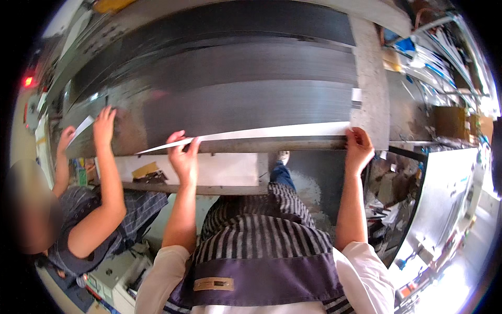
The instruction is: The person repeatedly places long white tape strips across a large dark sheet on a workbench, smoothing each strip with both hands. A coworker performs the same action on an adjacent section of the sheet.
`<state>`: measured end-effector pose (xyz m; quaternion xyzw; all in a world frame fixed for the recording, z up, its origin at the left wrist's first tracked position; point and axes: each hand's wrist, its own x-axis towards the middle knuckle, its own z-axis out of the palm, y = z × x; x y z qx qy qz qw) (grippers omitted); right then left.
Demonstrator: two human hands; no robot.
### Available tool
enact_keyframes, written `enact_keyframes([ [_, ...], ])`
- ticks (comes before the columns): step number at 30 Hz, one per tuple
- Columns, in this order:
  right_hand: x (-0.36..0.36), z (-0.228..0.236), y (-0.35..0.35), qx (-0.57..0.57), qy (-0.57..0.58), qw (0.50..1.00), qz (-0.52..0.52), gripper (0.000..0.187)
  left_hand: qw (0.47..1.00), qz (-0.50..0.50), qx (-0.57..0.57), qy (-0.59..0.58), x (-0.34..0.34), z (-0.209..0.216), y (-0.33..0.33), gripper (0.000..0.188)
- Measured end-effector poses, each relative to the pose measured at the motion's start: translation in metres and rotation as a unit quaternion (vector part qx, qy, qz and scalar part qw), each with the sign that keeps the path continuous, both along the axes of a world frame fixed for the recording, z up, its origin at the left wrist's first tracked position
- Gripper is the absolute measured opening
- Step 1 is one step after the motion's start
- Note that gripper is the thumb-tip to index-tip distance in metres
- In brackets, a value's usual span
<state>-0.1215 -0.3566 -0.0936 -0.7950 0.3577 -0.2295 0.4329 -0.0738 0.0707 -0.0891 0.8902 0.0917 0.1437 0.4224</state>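
Nearest the camera, we see a striped apron [261, 246] and white sleeves, with both bare forearms reaching up from the lower edge. Our left hand [183, 157] is closed on a long, thin white strip [261, 132], fingers pinched over its edge near the left end. Our right hand [358, 149] is clamped on the same strip at its right end, thumb and fingers folded around it. The strip runs nearly level between the two hands, along the front edge of a dark metal work surface [246, 104], and tapers to a point beyond the left hand. Below it sits a pale shelf [225, 170] holding a small piece of cardboard [145, 170]. To the left, a seated co-worker's hand [104, 125] rests flat on the dark surface, and their other hand [66, 140] holds another white strip end [81, 129]. Farther right, shelves of clutter [439, 57] line the wall.
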Motion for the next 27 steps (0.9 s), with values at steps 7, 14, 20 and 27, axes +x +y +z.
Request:
enact_keyframes([
  [7,-0.002,0.004,0.005,0.050,-0.014,0.999,0.011,0.010,0.999,0.005,0.012,0.033,0.002,0.008,-0.003,0.018],
  [14,-0.006,-0.003,-0.001,0.007,-0.007,1.000,0.027,0.011,1.000,0.013,0.004,0.027,0.004,0.007,-0.006,0.018],
  [20,-0.006,-0.007,0.001,-0.002,-0.031,0.999,0.034,0.012,0.999,0.010,0.032,-0.004,0.004,0.005,-0.003,0.020],
  [27,-0.007,-0.007,-0.001,-0.035,-0.015,0.998,0.056,0.011,1.000,0.011,0.014,-0.006,0.005,0.007,-0.005,0.017],
])
